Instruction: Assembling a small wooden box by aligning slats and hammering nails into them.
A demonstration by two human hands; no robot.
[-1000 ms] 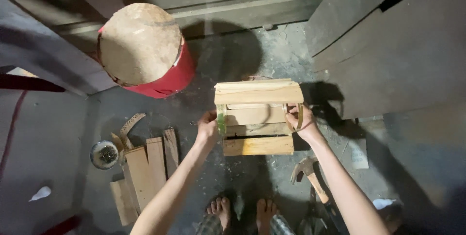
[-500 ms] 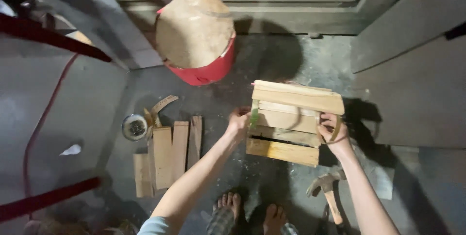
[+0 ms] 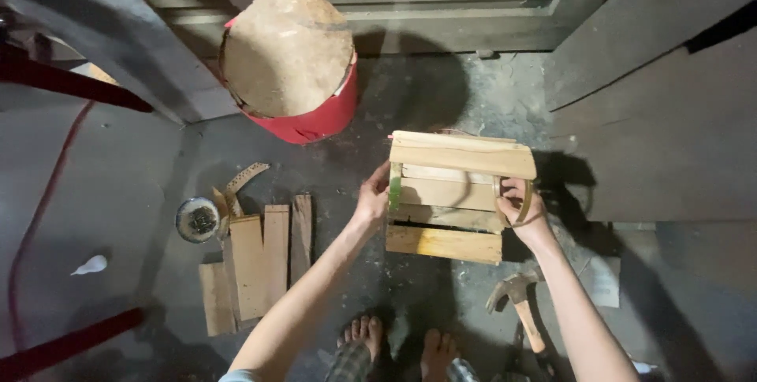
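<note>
crate: small slatted wooden crate, pale planks, held just above the concrete floor, centre-right of view, in front of the person's bare feet
long axis: runs left-right across the view, top plank tilted slightly down toward the right
left hand: left hand clamped on the crate's left end, fingers over the end piece with a green-stained edge
right hand: right hand clamped on the right end, fingers hooked round the curved end piece
hands vs crate: one at each short end, crate spans the gap between them; both equally near, neither free
reach: both arms stretched forward and down, crate dead ahead of the body
hammer: claw hammer with wooden handle lies on the floor just below the right forearm, near the right foot
loose planks: short offcut boards lie side by side on the floor, left of the crate, apart from it
tin: small round tin, contents too small to tell, touching or just beside the boards' upper left
curved strip: bent perforated strip next to the tin
stump: round block with worn wooden top and red side, beyond the crate to the upper left, apart from it
room: dim, grey floor with dust and debris; dark boards leaning at right; door sill along the top; red bars at left
</note>
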